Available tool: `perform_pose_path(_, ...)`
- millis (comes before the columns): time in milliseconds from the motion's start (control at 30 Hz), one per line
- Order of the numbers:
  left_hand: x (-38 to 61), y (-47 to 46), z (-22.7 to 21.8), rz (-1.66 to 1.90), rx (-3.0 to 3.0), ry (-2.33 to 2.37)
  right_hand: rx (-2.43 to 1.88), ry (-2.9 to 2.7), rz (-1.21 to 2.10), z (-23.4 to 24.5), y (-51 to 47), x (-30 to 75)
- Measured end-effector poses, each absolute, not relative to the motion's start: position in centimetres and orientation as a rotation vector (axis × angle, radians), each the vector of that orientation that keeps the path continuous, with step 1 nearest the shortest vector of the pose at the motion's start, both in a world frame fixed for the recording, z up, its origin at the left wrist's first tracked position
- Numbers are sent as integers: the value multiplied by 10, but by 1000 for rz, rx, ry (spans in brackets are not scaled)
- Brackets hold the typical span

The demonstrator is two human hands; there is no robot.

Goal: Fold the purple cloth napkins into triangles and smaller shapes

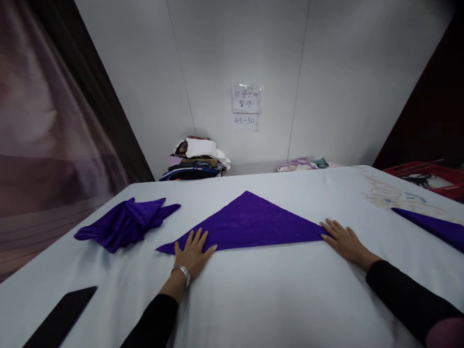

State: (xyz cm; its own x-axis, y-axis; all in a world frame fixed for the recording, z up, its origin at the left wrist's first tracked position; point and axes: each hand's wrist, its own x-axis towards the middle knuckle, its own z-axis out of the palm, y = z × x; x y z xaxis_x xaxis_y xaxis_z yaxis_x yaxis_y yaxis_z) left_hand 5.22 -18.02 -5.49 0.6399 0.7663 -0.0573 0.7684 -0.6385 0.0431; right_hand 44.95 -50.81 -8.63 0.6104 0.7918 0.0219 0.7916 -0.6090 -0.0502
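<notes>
A purple cloth napkin [250, 222] lies flat, folded into a triangle with its point toward the wall and its long edge toward me. My left hand [193, 255] rests on its left part, fingers spread, a silver bracelet on the wrist. At the right corner, my right hand [342, 240] lies flat with its fingertips on the cloth. Both hands are open and grip nothing. Left of the triangle sits a crumpled purple cloth [125, 224] with pointed ends.
A white-covered table [275, 290] spans the view. Another purple cloth [435, 228] lies at the right edge, and a dark flat object [60, 319] at lower left. Behind stand a stack of folded clothes [197, 162] and a red basket [427, 176]. Paper signs [246, 99] hang on the wall.
</notes>
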Motion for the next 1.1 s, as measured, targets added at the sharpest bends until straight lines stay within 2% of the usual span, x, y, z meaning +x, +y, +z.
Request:
perform_pose_path(267,53,-182,-55,-4,2775,1299,-2864,-1290,85,-66,-500,449)
perform_pose_path(367,51,-182,-54,9,2758,1283,-2721,-1445,38,-52,-461,422)
perform_pose_path(533,58,-181,-42,-25,2698,1304,-2360,-1828,216,-33,-377,352)
perform_pose_path(733,122,-181,-30,124,2849,1058,-2121,-2060,278,-34,-291,302)
perform_pose_path(900,157,-172,-50,103,2842,1058,-2139,-2070,258,-52,-265,320)
perform_pose_path(1100,154,-165,-62,79,2825,1071,-2344,-1885,237,-62,-288,382)
